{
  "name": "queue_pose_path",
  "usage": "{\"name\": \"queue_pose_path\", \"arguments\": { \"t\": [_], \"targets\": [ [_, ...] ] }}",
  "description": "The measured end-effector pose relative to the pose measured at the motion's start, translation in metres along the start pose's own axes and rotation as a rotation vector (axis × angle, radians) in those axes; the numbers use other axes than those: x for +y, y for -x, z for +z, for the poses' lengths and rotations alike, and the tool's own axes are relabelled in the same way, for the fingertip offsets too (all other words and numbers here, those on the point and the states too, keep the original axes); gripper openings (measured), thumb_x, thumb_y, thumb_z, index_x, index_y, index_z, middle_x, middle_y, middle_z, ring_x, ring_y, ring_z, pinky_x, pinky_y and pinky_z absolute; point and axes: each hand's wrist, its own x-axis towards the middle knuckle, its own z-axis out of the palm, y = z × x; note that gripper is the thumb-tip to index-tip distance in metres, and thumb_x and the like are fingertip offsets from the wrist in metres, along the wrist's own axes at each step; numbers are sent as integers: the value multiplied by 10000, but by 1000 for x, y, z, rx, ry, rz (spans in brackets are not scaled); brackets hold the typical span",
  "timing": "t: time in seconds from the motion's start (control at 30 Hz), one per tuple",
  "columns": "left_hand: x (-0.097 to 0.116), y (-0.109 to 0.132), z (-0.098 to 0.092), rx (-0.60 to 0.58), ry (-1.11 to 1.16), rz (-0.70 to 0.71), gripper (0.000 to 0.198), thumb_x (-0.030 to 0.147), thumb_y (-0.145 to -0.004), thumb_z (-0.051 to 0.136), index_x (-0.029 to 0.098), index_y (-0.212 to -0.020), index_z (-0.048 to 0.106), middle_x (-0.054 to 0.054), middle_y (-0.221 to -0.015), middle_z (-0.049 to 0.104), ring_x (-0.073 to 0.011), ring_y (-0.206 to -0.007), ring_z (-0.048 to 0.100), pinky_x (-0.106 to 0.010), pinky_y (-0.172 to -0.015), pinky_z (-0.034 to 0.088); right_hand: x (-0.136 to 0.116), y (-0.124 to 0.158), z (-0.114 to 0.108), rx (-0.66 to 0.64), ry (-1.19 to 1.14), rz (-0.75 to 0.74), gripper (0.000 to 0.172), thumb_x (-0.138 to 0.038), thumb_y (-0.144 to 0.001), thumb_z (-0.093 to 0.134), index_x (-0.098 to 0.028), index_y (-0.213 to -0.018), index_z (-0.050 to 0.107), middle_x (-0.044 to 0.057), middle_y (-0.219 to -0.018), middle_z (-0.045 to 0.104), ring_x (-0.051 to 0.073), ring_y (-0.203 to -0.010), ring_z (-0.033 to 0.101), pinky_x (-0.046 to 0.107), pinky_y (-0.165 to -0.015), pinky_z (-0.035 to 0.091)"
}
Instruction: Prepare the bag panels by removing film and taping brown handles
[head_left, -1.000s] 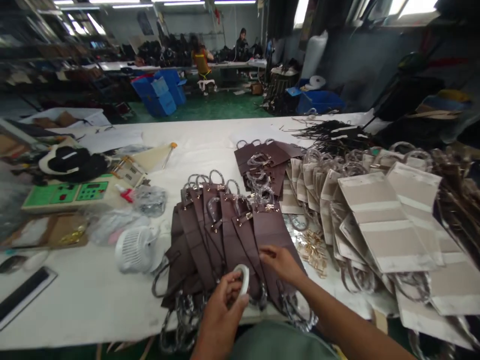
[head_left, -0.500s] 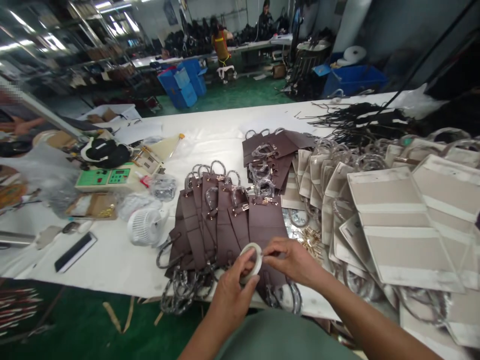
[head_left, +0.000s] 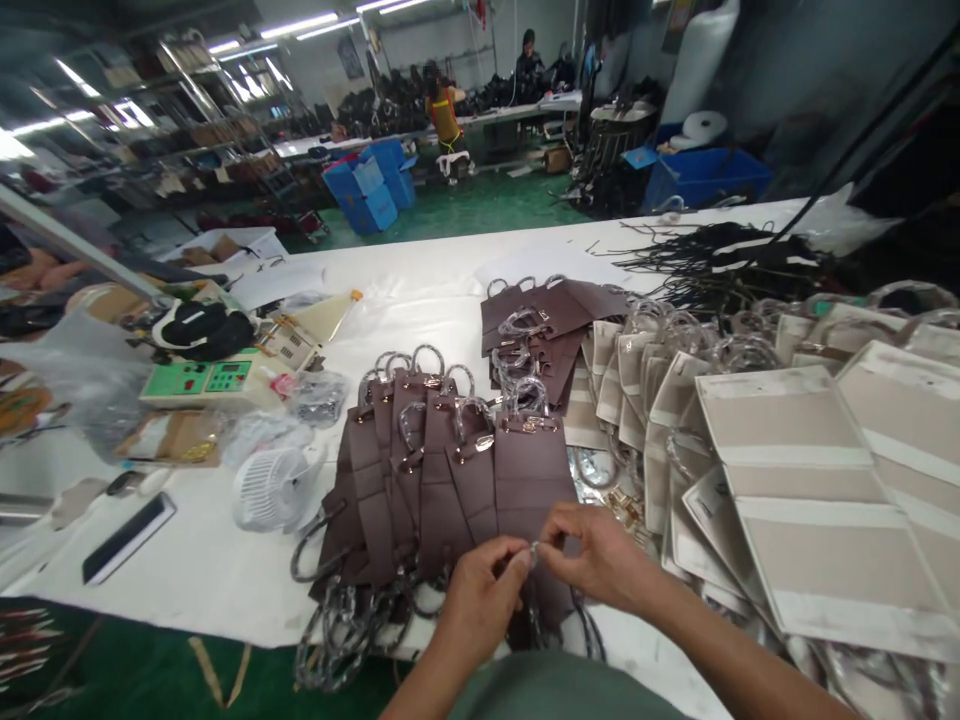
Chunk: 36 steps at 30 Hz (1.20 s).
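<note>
Left hand (head_left: 480,590) and right hand (head_left: 592,555) pinch tape roll (head_left: 533,552) over brown bags (head_left: 480,470); advise firm grip, tape end taut.

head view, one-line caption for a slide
Both hands, left and right, pinch a small pale item over overlapping brown bags.

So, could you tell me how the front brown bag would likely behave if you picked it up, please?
The brown bag lies quite flat with crisp edges, so it probably stays fairly stiff, like card. It looks thin, so likely light. Its wrapped handle may swing loose, and the overlapping bags beside it could shift when it moves.
</note>
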Motion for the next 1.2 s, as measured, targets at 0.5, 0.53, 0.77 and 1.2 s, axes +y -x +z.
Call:
{"name": "queue_pose_path", "arguments": {
  "t": [0.5, 0.53, 0.77, 1.2],
  "targets": [
    [-45, -129, 11, -81, 499, -433, 189, 393, -761, 576, 207, -790, 571, 73, -527, 445, -79, -412, 295, -195, -390, 276, 60, -66, 5, -24, -396, 293, 154, -215, -837, 613, -197, -685, 604, -11, -658, 645, 139, -631, 577, 242, -630, 448],
    [-53, -138, 12, -80, 528, -469, 205, 408, -756, 574, 209, -801, 566, 72, -531, 458, -76, -400, 285, -195, -378, 266, 65, -71, 3, -37, -452, 310, 165, -242, -855, 625, -197, -697, 614, -7, -668, 654, 142, -638, 585, 245, -637, 455],
    [-113, -185, 18, -152, 500, -460, 245, 403, -703, 660, 182, -801, 620, 65, -524, 514, -76, -417, 410, -211, -475, 411, 150, -138, 8, 221, -613, 449, 389, -585, -830, 727, -199, -828, 684, 40, -933, 711, 219, -945, 647, 354, -897, 504],
    [-138, -200, 26, -210, 427, -439, 196, 364, -727, 586, 175, -730, 636, 39, -467, 564, -93, -377, 471, -232, -486, 323, 206, -175, 36, 373, -264, 557, 313, -508, -854, 633, -209, -784, 693, 9, -753, 723, 199, -756, 643, 296, -759, 463]
  ]
}}
